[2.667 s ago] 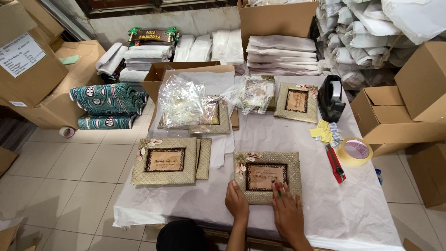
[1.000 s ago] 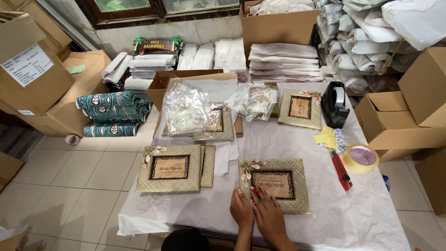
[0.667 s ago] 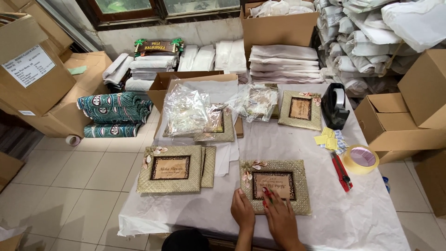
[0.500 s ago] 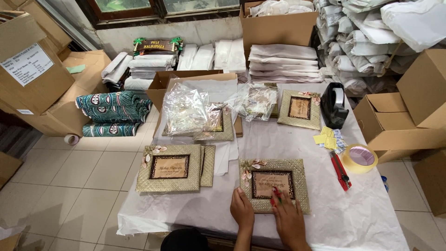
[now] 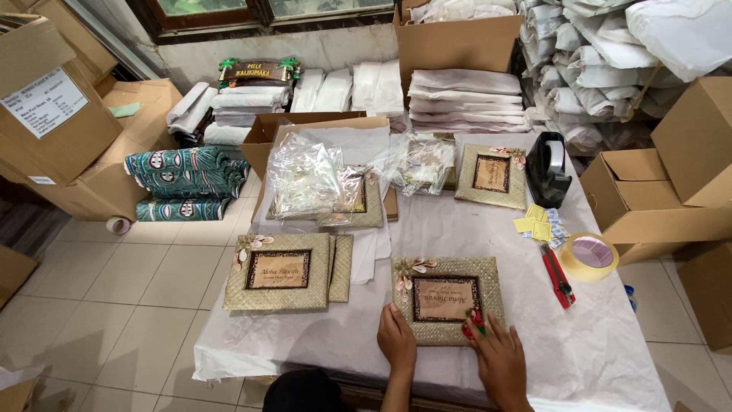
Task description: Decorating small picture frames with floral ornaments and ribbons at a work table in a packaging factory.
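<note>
A woven straw picture frame (image 5: 448, 299) with a shell flower at its top left corner lies flat on the white-papered table (image 5: 610, 358), right in front of me. My left hand (image 5: 396, 340) rests on the frame's lower left corner, fingers together. My right hand (image 5: 497, 358) presses on the lower right part of the frame and pinches a small red and green thing (image 5: 474, 323) against it; what that thing is I cannot tell. A second woven frame (image 5: 280, 271), stacked on others, lies to the left.
A red box cutter (image 5: 558, 276) and a roll of tape (image 5: 589, 255) lie at the right, with yellow tags (image 5: 535, 226) and a black tape dispenser (image 5: 547, 169) beyond. Clear plastic bags (image 5: 305, 177) cover more frames at the back. Cardboard boxes (image 5: 656, 200) stand around the table.
My hands slid along the frame's lower edge: the right one moved from the frame's middle to its lower right, the left stayed at the lower left corner. The view shifted slightly.
</note>
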